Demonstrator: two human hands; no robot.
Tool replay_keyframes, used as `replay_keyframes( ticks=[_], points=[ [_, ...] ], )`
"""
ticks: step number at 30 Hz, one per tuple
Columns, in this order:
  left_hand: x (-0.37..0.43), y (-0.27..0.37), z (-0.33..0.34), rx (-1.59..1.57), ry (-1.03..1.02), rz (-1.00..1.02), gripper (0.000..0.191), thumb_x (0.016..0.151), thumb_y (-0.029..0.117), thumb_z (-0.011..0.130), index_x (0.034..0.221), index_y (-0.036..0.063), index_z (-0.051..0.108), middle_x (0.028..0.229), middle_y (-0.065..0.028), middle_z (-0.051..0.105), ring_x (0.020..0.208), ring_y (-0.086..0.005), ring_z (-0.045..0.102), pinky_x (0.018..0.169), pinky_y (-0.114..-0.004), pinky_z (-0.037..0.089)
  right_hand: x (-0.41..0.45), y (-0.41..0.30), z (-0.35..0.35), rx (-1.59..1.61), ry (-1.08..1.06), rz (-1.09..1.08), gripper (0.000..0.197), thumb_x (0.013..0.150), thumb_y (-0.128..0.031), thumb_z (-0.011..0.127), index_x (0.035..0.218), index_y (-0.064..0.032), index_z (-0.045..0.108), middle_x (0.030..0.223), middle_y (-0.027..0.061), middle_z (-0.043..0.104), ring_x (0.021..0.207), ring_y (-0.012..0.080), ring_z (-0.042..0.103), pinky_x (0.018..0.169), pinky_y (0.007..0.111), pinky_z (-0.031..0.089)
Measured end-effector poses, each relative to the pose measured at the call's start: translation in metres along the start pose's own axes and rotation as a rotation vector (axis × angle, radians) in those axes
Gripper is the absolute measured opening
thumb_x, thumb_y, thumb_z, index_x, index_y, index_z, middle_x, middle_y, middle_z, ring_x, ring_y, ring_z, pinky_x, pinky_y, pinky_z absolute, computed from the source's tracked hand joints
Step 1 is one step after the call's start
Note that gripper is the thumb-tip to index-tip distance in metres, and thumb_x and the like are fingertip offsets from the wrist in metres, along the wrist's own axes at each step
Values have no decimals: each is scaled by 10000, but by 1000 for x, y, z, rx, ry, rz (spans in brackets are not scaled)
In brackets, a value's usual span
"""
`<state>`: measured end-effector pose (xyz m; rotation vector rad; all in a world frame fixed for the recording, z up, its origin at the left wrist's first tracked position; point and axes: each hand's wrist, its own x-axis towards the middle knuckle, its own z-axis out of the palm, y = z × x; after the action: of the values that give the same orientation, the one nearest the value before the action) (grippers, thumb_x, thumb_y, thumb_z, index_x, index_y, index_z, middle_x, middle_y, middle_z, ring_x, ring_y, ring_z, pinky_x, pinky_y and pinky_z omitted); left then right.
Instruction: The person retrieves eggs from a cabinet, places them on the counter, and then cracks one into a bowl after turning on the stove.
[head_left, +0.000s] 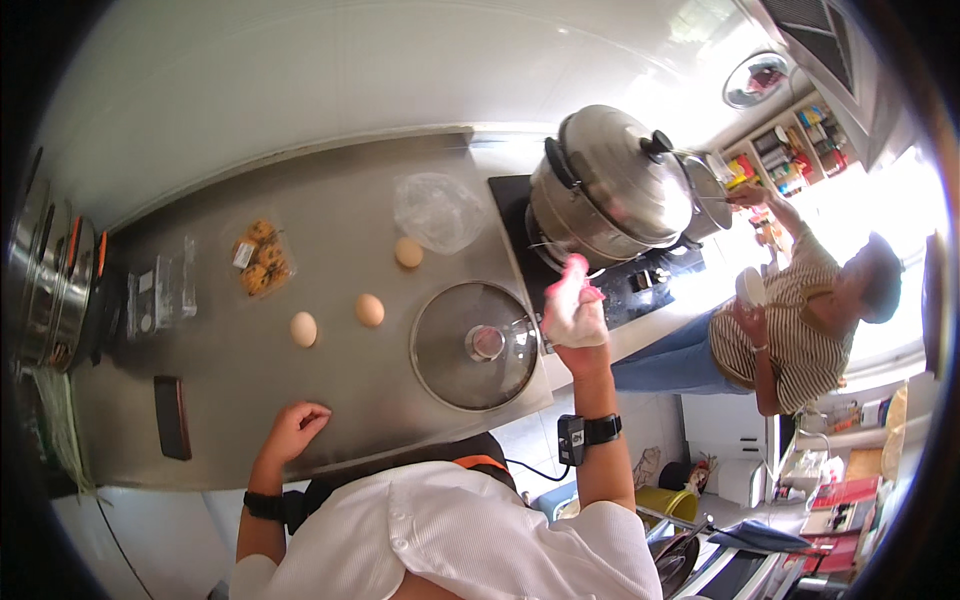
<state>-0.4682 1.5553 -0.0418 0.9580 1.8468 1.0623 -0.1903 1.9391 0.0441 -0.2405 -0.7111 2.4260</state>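
My right hand (581, 330) grips a pink-and-white cloth (576, 304) beside the cooktop, just below a large metal steamer pot (574, 210) with a domed lid. Over the near part of the steel counter, my left hand (296, 431) is held with its fingers loosely curled and nothing visible in it. Between the hands lies a round glass lid (450, 352) with a knob. Three eggs rest on the counter: one egg (304, 329) nearest my left hand, another egg (370, 310) further right, and a third egg (409, 253) touching or close to a clear plastic bag (439, 210).
A pack of baked goods (262, 259), clear plastic containers (161, 292) and a dark phone (172, 417) lie on the left. Stacked metal pots (56, 292) stand at the far left. Beyond the cooktop (622, 289), another person (787, 322) holds a white bowl (750, 287) and reaches towards a pan (709, 193).
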Motion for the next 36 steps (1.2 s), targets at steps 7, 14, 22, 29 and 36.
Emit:
replay_keyframes(
  ticks=[7,14,22,29,36],
  points=[
    [-1,3,1,-36,-19,-80,121,833,69,591,940,15,615,862,-43,624,771,-112,581,707,-246,470,-9,-3,-20,-1386,643,-185,314,941,-278,438,1010,-25,611,835,59,630,709,158,573,671,287,466],
    [-1,12,-1,11,8,-90,121,827,88,607,918,10,625,837,-49,624,744,-117,579,692,-248,471,-12,-5,10,-1597,572,-331,303,920,-248,480,818,1,619,564,49,497,544,109,488,487,300,385],
    [-3,2,4,-36,37,-79,116,823,73,609,922,13,624,820,-42,626,713,-104,567,674,-241,470,-2,-11,24,-2041,669,-647,272,893,-238,503,767,-14,593,697,135,563,653,337,543,562,407,411],
    [-1,1,4,-57,28,-59,120,826,73,606,926,8,623,828,-37,628,718,-101,571,672,-237,470,-8,32,29,-2183,-62,-243,154,810,-164,569,948,-102,597,988,88,557,870,295,558,697,393,474],
    [-2,5,4,-31,45,-50,117,823,74,607,919,9,627,821,-47,617,712,-112,576,670,-240,470,-8,64,25,-2056,-72,-239,399,721,-208,666,1097,-99,586,1106,103,551,971,321,522,819,393,448]
  ],
)
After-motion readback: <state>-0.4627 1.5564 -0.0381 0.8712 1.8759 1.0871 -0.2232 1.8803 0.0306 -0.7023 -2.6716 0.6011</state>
